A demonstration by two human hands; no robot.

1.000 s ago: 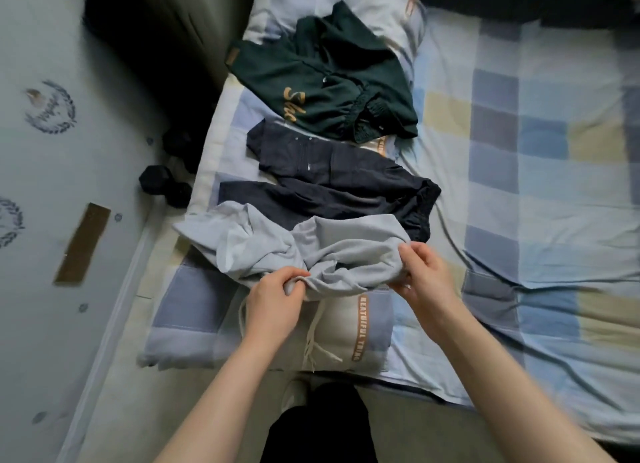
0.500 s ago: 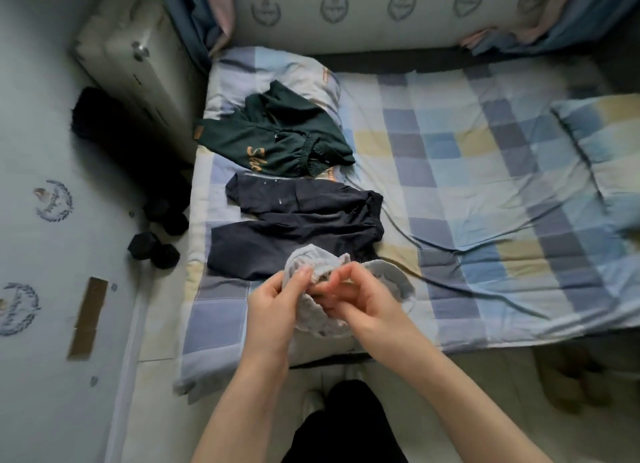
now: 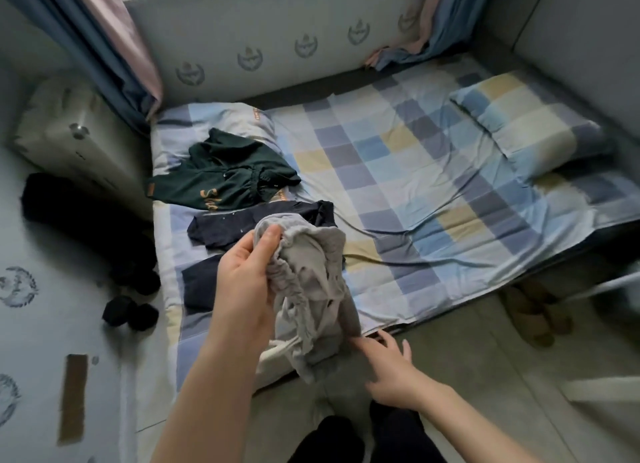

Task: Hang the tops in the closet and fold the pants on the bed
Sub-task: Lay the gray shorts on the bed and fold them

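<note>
My left hand [image 3: 247,282] grips the gathered waistband of a pair of light grey pants [image 3: 311,289] and holds them up above the near edge of the bed [image 3: 433,185]. The grey fabric hangs down in a bunch. Lower down, my right hand [image 3: 391,369] has its fingers spread and touches the hanging end of the pants. Dark navy pants [image 3: 214,230] lie flat on the bed behind the grey ones. A dark green top [image 3: 221,178] with orange lettering lies crumpled further back near the pillow.
A checked pillow [image 3: 526,130] lies at the bed's right end. Curtains [image 3: 114,46] hang at the back left. Black dumbbells [image 3: 130,312] and a white case [image 3: 69,140] sit on the floor left of the bed. Slippers [image 3: 533,310] lie under the bed's right side.
The grey pants came off the bed and now hang from my left hand. My right hand let go of the waistband and dropped to the hanging end. The view tilted up.
</note>
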